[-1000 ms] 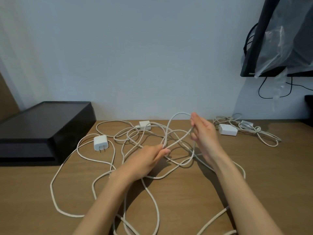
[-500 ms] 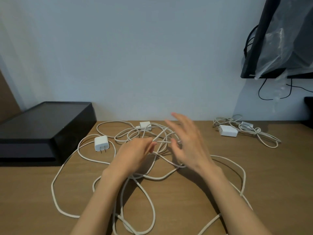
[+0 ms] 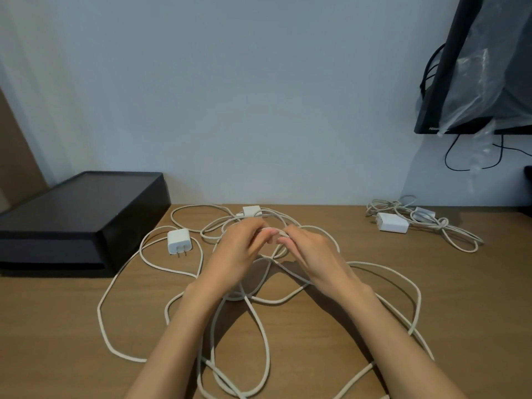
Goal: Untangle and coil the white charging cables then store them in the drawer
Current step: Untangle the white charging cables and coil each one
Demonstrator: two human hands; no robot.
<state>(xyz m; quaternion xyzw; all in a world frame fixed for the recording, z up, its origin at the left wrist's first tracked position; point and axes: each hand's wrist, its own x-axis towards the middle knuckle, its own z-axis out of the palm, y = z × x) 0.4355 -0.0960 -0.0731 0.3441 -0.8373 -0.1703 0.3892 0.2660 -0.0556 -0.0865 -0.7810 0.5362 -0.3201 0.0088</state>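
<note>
White cables (image 3: 419, 295) lie in one loose tangle across the middle of the desk (image 3: 475, 326). The risk, as I judge it, is a knot pulled tighter: the strands cross several times just under the hands, so a tug on the wrong one would cinch the crossings instead of freeing them. A hard pull could also drag the plug adapter (image 3: 179, 241), left of centre, or the smaller adapter (image 3: 251, 211) behind the hands, into a loop.

The left hand (image 3: 240, 254) and right hand (image 3: 312, 256) meet almost fingertip to fingertip at the centre of the frame. Both have fingers curled round strands at the heart of the tangle. Loops spread around and beneath both forearms to the bottom edge. A second bundle (image 3: 431, 226) lies well apart at the right, untouched.
</note>
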